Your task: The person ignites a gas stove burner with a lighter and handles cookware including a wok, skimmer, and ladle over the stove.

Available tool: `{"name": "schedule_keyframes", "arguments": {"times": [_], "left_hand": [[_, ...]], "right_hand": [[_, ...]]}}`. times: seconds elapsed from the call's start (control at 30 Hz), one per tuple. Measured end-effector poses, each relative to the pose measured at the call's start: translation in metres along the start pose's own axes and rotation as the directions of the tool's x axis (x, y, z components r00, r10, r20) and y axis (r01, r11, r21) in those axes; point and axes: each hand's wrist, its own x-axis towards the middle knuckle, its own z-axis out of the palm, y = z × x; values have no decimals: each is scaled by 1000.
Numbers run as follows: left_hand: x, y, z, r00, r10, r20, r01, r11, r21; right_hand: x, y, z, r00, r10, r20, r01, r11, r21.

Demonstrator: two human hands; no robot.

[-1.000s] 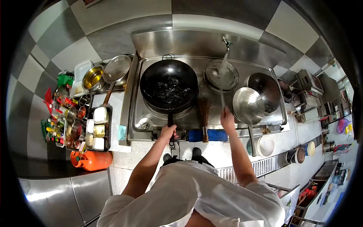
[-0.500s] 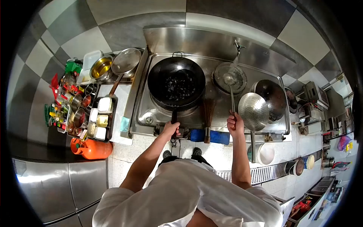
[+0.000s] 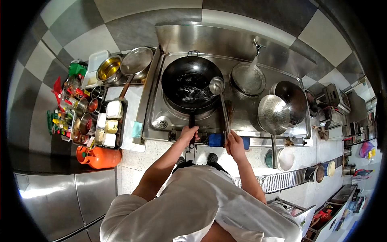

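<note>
A black wok [image 3: 183, 80] sits on the left burner of the steel stove, with water moving in its bottom. My left hand [image 3: 189, 133] is closed on the wok's dark handle, which points toward me. In my right hand [image 3: 235, 143] is the long handle of a metal ladle [image 3: 217, 85], whose bowl hangs over the wok's right edge. To the right, tap water runs into a round pan [image 3: 248, 79] on the stove. The brush beside the wok is partly hidden behind the ladle handle.
A perforated strainer [image 3: 274, 115] and a dark wok [image 3: 295, 103] lie on the stove's right side. Seasoning tubs [image 3: 111, 126], an oil pot [image 3: 109, 69] and a mesh strainer [image 3: 137, 61] stand left. An orange gas cylinder [image 3: 99, 157] is below them.
The ladle has moved left, from the round pan under the tap to the wok, together with my right hand. Water in the wok is now stirred up. My left hand keeps its hold.
</note>
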Motion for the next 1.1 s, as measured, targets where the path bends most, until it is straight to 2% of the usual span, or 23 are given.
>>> {"name": "schedule_keyframes", "arguments": {"times": [0.03,0.07,0.1,0.13,0.2,0.27,0.3,0.33,0.4,0.47,0.53,0.6,0.63,0.67,0.7,0.73,0.8,0.87,0.9,0.93,1.0,1.03,1.1], "left_hand": [[-2,2,1,1000,6,-8,-6,1000,9],[-2,4,1,1000,7,-7,-7,1000,10],[-2,4,0,1000,12,-5,-12,1000,17],[-2,3,0,1000,17,-3,-16,1000,24],[-3,5,0,1000,16,3,-16,1000,10],[-4,2,0,1000,14,23,-14,1000,1],[-2,1,-1,1000,8,19,-7,1000,-16],[4,-2,-3,1000,1,20,-1,1000,-28],[7,-4,-6,1000,13,19,-12,1000,-25],[4,-2,-4,1000,8,6,-8,999,-45],[8,-4,-8,1000,29,-10,-29,1000,8],[15,-8,-4,998,56,-35,-54,997,51],[19,-11,0,889,409,-207,-267,829,491],[23,-12,4,649,738,-186,-276,455,847],[-6,14,26,570,810,-135,-322,371,871],[-8,25,42,569,810,-143,-313,374,873],[-7,32,69,487,870,-77,-667,427,610],[7,33,92,560,828,17,-761,507,404],[26,23,102,573,819,25,-777,533,336],[22,27,119,710,704,4,-702,707,81],[22,30,141,810,585,44,-585,811,-14],[25,29,152,837,544,62,-543,839,-38],[29,32,176,862,498,97,-498,867,-29]], "right_hand": [[-2,-3,-1,996,-63,67,74,982,-176],[-1,3,-1,996,-64,66,74,982,-175],[-3,8,3,955,-295,27,281,872,-402],[-3,11,5,858,-512,44,430,668,-608],[0,20,4,865,-500,32,392,637,-664],[14,40,-2,824,-552,124,435,479,-763],[9,26,2,878,-468,97,409,629,-662],[16,27,0,864,-498,69,420,639,-645],[51,33,-14,731,-682,16,524,545,-655],[78,-10,-27,761,-641,-98,445,625,-641],[132,-37,-53,680,-709,-187,488,628,-606],[159,-69,-66,689,-680,-251,535,710,-457],[161,-77,-68,686,-684,-249,541,708,-454],[163,-84,-71,781,-567,-262,516,822,-242],[161,-92,-70,866,-440,-238,448,894,-20],[154,-92,-65,870,-437,-229,445,895,-16],[131,-72,-47,902,-365,-229,395,913,101],[118,-45,-41,911,-360,-200,393,906,158],[112,-36,-41,927,-343,-152,368,912,180],[107,-28,-44,937,-331,-111,348,916,201],[95,-22,-55,951,-283,-128,304,932,198],[94,-24,-63,965,-223,-138,247,951,188],[91,-41,-81,955,-226,-193,257,954,156]]}}
